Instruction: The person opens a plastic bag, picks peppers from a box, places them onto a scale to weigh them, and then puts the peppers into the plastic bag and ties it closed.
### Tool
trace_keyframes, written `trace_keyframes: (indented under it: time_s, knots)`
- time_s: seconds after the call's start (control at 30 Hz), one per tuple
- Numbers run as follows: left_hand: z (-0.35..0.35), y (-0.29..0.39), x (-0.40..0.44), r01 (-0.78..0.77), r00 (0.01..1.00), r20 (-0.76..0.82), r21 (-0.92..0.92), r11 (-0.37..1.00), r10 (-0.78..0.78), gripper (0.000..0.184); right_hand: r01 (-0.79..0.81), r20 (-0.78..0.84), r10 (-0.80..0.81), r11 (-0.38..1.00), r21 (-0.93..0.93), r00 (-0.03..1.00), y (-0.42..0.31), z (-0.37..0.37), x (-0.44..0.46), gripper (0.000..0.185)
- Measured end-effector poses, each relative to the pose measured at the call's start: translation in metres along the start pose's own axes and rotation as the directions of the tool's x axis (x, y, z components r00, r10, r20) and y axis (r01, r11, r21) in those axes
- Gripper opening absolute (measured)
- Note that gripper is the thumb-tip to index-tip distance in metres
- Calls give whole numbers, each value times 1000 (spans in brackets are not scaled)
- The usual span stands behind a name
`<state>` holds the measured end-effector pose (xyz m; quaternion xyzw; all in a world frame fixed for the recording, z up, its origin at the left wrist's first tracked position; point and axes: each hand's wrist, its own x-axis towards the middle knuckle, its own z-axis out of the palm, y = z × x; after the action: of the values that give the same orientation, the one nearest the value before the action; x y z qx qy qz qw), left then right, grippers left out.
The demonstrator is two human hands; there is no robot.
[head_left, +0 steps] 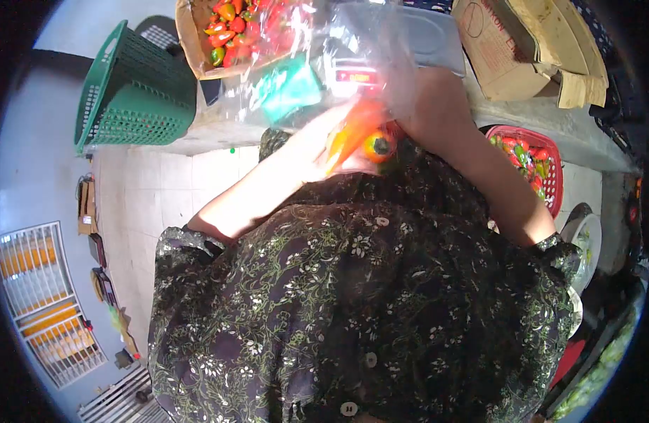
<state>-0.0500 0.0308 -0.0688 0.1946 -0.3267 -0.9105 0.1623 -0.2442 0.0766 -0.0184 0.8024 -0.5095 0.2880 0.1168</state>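
My left hand [323, 144] is closed around orange and red peppers [376, 146] in front of my chest; one of them is smeared by motion. My right hand [430, 106] is curled at the right side of them, its fingertips mostly hidden. A clear plastic bag [381, 49] spreads up from between the hands, and the right hand appears to grip its edge. Behind the bag a scale [437, 42] with a lit red display stands on the ledge. A teal plastic packet [290, 90] lies just beyond my left hand.
A cardboard box of red peppers [233, 32] stands at the back left, beside a green basket [141, 92]. Opened cardboard [500, 49] sits back right. Below the ledge, a red basket [558, 176] holds more peppers, near a pale round bowl [589, 247].
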Motion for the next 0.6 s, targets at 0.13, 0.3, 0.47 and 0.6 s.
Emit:
trace_keyframes:
  time_s: [0.13,0.3,0.47,0.6]
  knots:
    - [1,9,6,-55,977,-201,80,995,70,34,-41,38,42,999,-16,998,11,9,-8,13]
    - [12,4,7,-49,996,-80,-214,976,32,60,-57,-54,56,998,-23,997,18,13,-6,13]
    - [-7,-12,-1,355,916,343,-447,821,-210,66,52,-210,-54,999,-17,976,6,17,-3,14]
    - [8,-4,-4,-73,997,8,-298,952,79,53,-14,-110,19,999,43,994,4,23,-18,16]
